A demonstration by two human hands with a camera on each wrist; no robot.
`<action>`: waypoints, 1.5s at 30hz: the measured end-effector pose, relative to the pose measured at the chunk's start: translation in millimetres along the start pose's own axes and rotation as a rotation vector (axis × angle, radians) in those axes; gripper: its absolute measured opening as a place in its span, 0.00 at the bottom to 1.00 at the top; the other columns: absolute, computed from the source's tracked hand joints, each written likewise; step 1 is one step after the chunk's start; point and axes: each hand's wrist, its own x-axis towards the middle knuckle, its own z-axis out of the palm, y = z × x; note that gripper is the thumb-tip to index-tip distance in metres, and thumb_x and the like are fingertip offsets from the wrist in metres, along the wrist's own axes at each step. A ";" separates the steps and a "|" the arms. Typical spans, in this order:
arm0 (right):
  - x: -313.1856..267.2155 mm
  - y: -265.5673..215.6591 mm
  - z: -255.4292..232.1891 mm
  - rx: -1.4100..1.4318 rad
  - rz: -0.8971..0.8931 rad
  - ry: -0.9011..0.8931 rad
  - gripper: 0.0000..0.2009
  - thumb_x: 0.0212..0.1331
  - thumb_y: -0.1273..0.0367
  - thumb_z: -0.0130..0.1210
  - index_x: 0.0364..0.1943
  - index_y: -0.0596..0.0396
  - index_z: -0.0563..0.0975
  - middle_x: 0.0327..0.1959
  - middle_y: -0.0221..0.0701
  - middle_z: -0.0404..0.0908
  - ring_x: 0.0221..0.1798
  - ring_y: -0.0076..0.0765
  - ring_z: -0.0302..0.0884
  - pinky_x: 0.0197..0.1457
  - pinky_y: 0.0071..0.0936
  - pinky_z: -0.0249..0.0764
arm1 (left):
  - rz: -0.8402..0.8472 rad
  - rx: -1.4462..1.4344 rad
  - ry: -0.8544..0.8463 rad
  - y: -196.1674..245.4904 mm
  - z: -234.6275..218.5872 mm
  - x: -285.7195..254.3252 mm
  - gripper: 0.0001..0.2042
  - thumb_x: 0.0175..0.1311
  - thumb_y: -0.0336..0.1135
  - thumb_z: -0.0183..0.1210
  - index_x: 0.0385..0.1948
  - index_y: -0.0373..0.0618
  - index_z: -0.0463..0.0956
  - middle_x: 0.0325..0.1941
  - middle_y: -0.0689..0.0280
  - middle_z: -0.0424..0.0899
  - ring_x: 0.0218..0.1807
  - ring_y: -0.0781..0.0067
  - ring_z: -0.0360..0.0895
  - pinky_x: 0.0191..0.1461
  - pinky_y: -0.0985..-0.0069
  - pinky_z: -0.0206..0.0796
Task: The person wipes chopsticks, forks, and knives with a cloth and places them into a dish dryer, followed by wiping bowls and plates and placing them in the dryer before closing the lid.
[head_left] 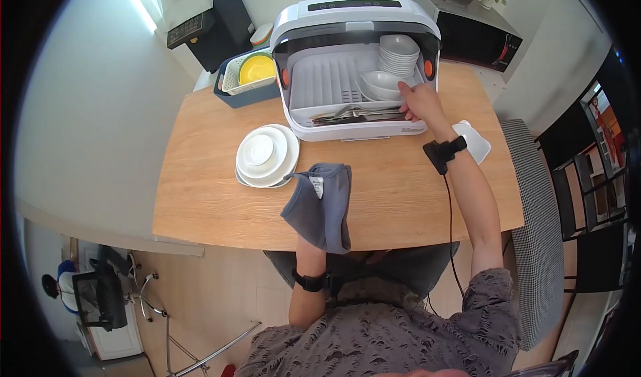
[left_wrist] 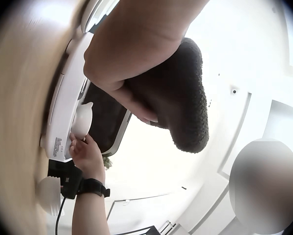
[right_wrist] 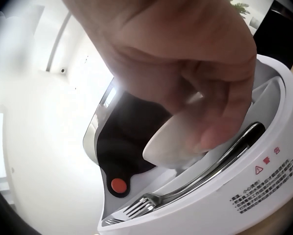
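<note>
A grey-blue cloth (head_left: 326, 207) with a white label drapes over my left hand (left_wrist: 124, 83), whose fingers grip it above the table's front edge. The cloth hides most of that hand in the head view. My right hand (head_left: 422, 103) reaches into the white dish cabinet (head_left: 360, 134) and pinches the rim of a white bowl (right_wrist: 168, 144), thumb and fingers on its near side. Behind that bowl rises a stack of white bowls (head_left: 399, 53). Forks and other cutlery (head_left: 360, 114) lie in the front trough, just below my right fingers.
Stacked white plates (head_left: 284, 153) with a small dish on top sit left of the cloth. A blue bin (head_left: 248, 98) holding a white basket and yellow bowl stands beside the cabinet. A white scalloped dish (head_left: 475, 143) lies at right. A cable (head_left: 450, 223) hangs from my right wrist.
</note>
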 end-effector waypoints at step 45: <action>-204.9 48.9 28.3 -0.041 -0.482 0.505 0.16 0.68 0.72 0.55 0.58 0.58 0.74 0.24 0.43 0.82 0.21 0.38 0.81 0.26 0.31 0.73 | -0.189 -0.041 0.044 -28.7 118.6 -3.7 0.27 0.79 0.50 0.40 0.70 0.41 0.57 0.65 0.59 0.73 0.64 0.68 0.74 0.69 0.66 0.68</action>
